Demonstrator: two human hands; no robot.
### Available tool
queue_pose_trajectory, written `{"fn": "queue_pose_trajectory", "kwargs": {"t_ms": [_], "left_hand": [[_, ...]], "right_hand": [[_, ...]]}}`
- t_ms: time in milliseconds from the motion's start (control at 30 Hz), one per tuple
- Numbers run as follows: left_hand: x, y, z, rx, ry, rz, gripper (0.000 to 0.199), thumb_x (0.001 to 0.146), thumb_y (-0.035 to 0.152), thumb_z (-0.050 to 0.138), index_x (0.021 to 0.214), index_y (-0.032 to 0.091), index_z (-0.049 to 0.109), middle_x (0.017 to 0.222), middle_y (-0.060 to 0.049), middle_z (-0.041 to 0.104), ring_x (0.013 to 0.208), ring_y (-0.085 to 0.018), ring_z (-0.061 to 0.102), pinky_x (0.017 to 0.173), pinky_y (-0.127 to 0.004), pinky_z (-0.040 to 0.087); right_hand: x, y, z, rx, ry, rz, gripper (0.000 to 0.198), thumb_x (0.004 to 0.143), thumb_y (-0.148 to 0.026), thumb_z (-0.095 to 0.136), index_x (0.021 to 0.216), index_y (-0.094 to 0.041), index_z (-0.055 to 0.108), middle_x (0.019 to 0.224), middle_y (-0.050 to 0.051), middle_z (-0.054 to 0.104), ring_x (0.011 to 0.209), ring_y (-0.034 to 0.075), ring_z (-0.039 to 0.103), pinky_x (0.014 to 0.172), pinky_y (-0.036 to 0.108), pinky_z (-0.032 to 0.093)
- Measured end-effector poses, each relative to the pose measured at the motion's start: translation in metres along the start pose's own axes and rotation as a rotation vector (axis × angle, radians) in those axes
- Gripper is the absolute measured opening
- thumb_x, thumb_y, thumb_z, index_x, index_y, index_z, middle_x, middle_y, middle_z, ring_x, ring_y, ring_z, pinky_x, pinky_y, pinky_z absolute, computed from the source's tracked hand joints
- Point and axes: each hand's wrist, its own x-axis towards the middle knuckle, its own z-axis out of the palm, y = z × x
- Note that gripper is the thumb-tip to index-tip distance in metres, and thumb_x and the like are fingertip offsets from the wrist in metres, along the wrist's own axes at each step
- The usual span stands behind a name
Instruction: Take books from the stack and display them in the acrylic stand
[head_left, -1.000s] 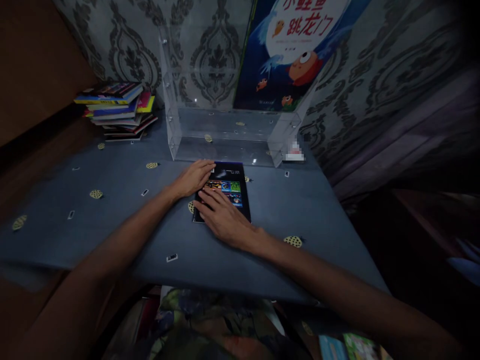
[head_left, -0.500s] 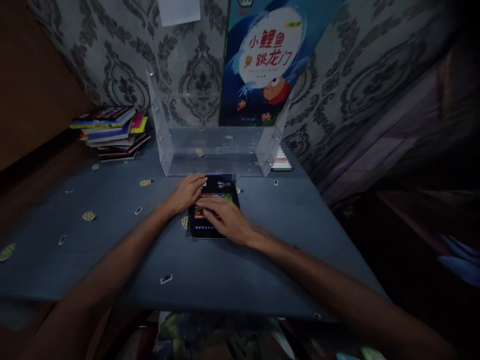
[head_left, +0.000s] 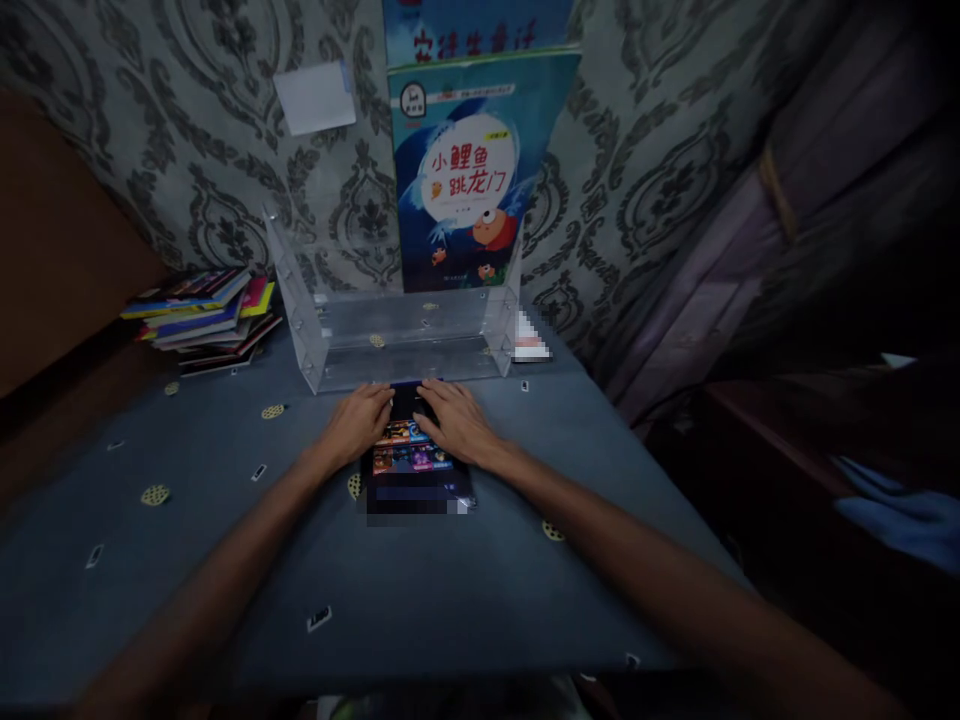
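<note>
A dark, thin book (head_left: 412, 483) with rows of small colourful pictures lies on the blue tablecloth (head_left: 420, 610) in front of me. Over its upper left edge rests my left hand (head_left: 358, 420), gripping there with the thumb on the cover. On the upper right edge my right hand (head_left: 456, 420) grips it too, thumb inward and fingertips near the top edge. Between the hands a strip of the black cover shows. Both side edges near the top are hidden under my hands, and the bottom edge is blurred by blocks.
Behind the book stands a clear acrylic rack (head_left: 409, 365) holding an upright picture book (head_left: 457, 200), with another book (head_left: 480, 25) above it. A stack of books (head_left: 206, 315) sits at the back left. A curtain (head_left: 697, 310) hangs right of the table.
My right hand has moved from across the middle of the cover to its upper right edge. More of the pictures now show. The camera view has tilted up and shifted right.
</note>
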Motion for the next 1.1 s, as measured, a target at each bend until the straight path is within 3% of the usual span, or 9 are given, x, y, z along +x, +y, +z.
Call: {"fn": "queue_pose_trajectory", "kwargs": {"t_ms": [100, 200, 367, 600, 867, 1100], "left_hand": [[0.011, 0.016, -0.004, 0.064, -0.034, -0.01, 0.033, 0.098, 0.02, 0.044, 0.119, 0.014, 0.068, 0.118, -0.014, 0.071, 0.108, -0.027, 0.065, 0.098, -0.043, 0.053], [0.018, 0.027, 0.001, 0.088, -0.038, 0.049, 0.034, 0.098, 0.017, 0.043, 0.124, 0.013, 0.065, 0.12, -0.012, 0.069, 0.109, -0.026, 0.062, 0.099, -0.04, 0.051], [0.022, 0.032, 0.007, 0.114, 0.002, 0.08, 0.036, 0.097, 0.015, 0.043, 0.127, 0.014, 0.062, 0.123, -0.012, 0.066, 0.109, -0.025, 0.058, 0.1, -0.041, 0.048], [0.032, 0.042, -0.001, 0.154, -0.064, 0.048, 0.028, 0.097, 0.017, 0.044, 0.115, 0.016, 0.066, 0.109, -0.011, 0.066, 0.104, -0.027, 0.058, 0.095, -0.042, 0.05], [0.034, 0.041, 0.017, 0.083, 0.004, 0.1, 0.039, 0.097, 0.014, 0.042, 0.131, 0.017, 0.06, 0.124, -0.011, 0.063, 0.113, -0.026, 0.054, 0.098, -0.042, 0.049], [0.023, 0.056, 0.009, 0.153, -0.04, 0.08, 0.039, 0.096, 0.016, 0.042, 0.131, 0.017, 0.059, 0.121, -0.012, 0.063, 0.111, -0.029, 0.055, 0.093, -0.046, 0.048]], "right_hand": [[0.0, 0.002, 0.0, 0.03, 0.009, 0.001, 0.047, 0.098, -0.034, 0.052, 0.138, -0.01, 0.056, 0.147, 0.019, 0.055, 0.14, 0.029, 0.048, 0.118, 0.051, 0.033], [-0.002, 0.004, 0.0, 0.051, 0.048, 0.006, 0.042, 0.097, -0.03, 0.053, 0.134, -0.01, 0.059, 0.144, 0.02, 0.058, 0.137, 0.028, 0.05, 0.117, 0.051, 0.034], [-0.003, 0.005, 0.0, 0.026, 0.119, 0.031, 0.037, 0.096, -0.027, 0.053, 0.127, -0.01, 0.064, 0.133, 0.02, 0.064, 0.129, 0.028, 0.055, 0.114, 0.05, 0.038], [-0.001, 0.018, -0.003, 0.031, 0.109, 0.036, 0.035, 0.095, -0.024, 0.055, 0.125, -0.012, 0.065, 0.13, 0.016, 0.066, 0.123, 0.028, 0.059, 0.109, 0.046, 0.044], [-0.002, 0.021, -0.008, 0.019, 0.102, 0.05, 0.032, 0.096, -0.021, 0.053, 0.125, -0.012, 0.065, 0.128, 0.017, 0.067, 0.121, 0.027, 0.06, 0.106, 0.045, 0.046], [-0.012, 0.016, -0.012, 0.059, 0.095, 0.014, 0.032, 0.094, -0.018, 0.055, 0.123, -0.01, 0.066, 0.124, 0.017, 0.069, 0.117, 0.028, 0.061, 0.104, 0.045, 0.048]]}}
